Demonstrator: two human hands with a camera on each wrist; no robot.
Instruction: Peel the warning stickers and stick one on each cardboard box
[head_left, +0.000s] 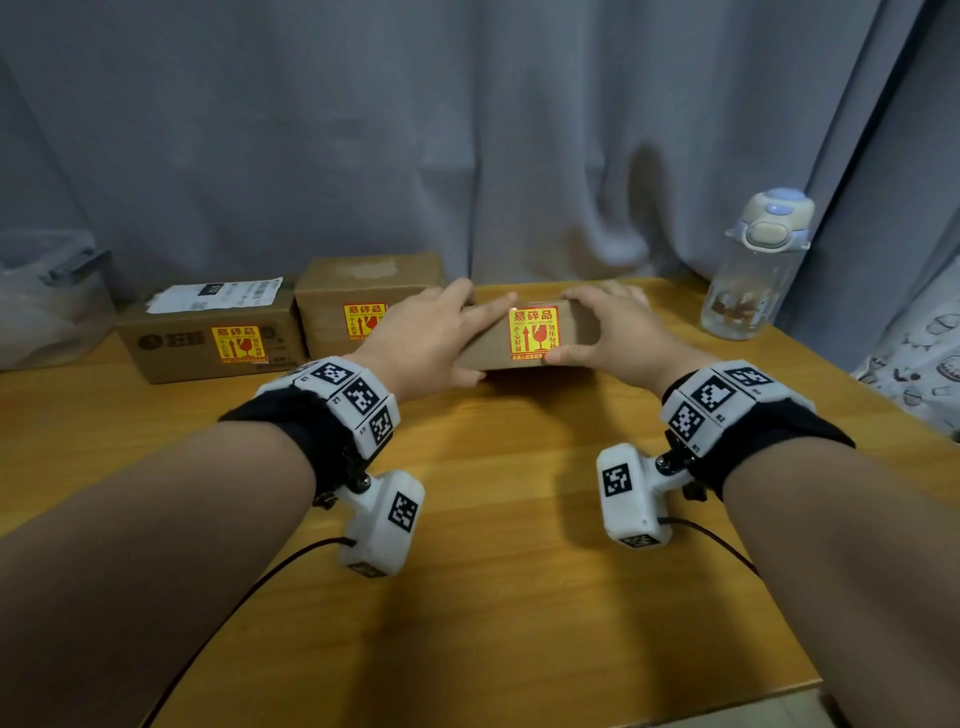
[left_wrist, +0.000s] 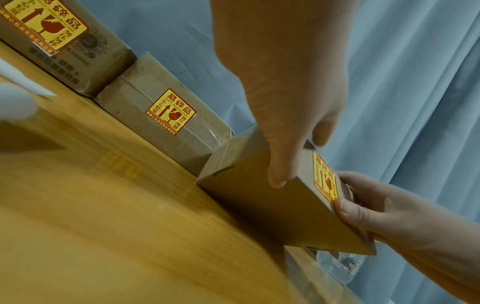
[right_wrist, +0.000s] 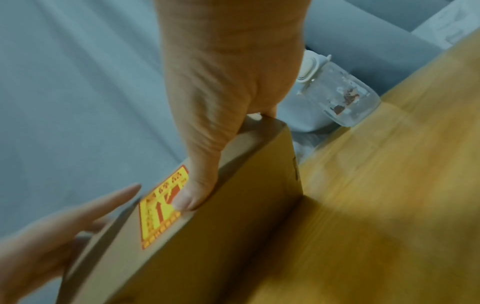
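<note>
Three brown cardboard boxes stand in a row at the back of the wooden table (head_left: 493, 571). The left box (head_left: 171, 353) and the middle box (head_left: 332, 291) each carry a yellow-and-red warning sticker (head_left: 238, 344) (head_left: 363, 319) on the front. Both hands hold the third box (head_left: 485, 351), which also bears a sticker (head_left: 534, 332). My left hand (head_left: 441, 338) grips its left end, thumb (left_wrist: 278, 176) on the near face and index finger reaching toward the sticker's top corner. My right hand (head_left: 602, 327) grips the right end, thumb (right_wrist: 192, 199) pressing the sticker's (right_wrist: 158, 216) lower right corner.
A clear water bottle (head_left: 758, 265) with a pale lid stands at the back right, close to the held box. A clear plastic container (head_left: 47, 301) sits at the far left. A grey curtain hangs right behind the boxes. The table's right edge runs near the bottle.
</note>
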